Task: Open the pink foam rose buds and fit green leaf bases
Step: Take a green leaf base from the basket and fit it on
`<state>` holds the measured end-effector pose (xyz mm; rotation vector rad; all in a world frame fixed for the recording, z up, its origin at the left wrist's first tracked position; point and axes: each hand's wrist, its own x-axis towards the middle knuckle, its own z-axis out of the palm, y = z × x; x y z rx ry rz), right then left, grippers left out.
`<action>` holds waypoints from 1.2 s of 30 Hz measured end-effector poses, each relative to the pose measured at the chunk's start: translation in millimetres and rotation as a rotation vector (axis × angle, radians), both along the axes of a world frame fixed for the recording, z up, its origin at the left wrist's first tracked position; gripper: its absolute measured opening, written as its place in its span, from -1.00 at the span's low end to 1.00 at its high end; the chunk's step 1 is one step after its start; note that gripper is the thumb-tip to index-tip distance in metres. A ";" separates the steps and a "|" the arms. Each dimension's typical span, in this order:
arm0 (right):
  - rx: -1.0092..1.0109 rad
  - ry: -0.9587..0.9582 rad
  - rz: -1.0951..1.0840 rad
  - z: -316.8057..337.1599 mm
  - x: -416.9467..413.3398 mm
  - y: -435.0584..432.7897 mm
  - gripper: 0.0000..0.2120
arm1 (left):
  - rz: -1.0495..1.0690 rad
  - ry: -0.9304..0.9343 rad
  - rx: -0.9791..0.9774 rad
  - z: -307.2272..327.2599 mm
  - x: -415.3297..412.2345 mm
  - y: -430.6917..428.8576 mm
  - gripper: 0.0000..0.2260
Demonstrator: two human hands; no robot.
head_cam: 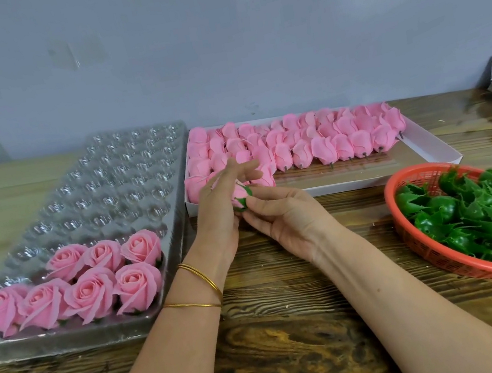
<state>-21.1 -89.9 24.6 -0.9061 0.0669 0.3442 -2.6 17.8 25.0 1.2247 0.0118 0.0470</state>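
My left hand (219,210) and right hand (286,218) meet above the wooden worktop (295,325), just in front of the white box (330,188). Between them is a pink rose bud (239,192) with a green leaf base (248,191) at its lower end. My right fingertips pinch that leaf base, palm turned up. The bud lies against the palm side of my left hand, whose fingers point up, loosely straight; I cannot tell whether its thumb grips the bud. Two gold bangles (203,281) sit on my left wrist. The box holds rows of closed buds (322,143). On my right a red basket (421,254) holds loose leaf bases (472,212); on my left a clear tray (101,192) carries seven opened roses (92,289) at its near end
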 end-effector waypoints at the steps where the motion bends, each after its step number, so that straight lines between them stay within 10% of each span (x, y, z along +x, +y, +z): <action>1: -0.011 -0.008 -0.012 -0.3 0.2 0.4 -0.83 | 0.008 0.003 0.001 0.0 0.5 -0.2 -0.66; 36: 0.051 0.079 0.038 5.5 -2.1 -4.5 -0.79 | -0.011 -0.005 0.068 -0.5 1.9 1.5 -0.75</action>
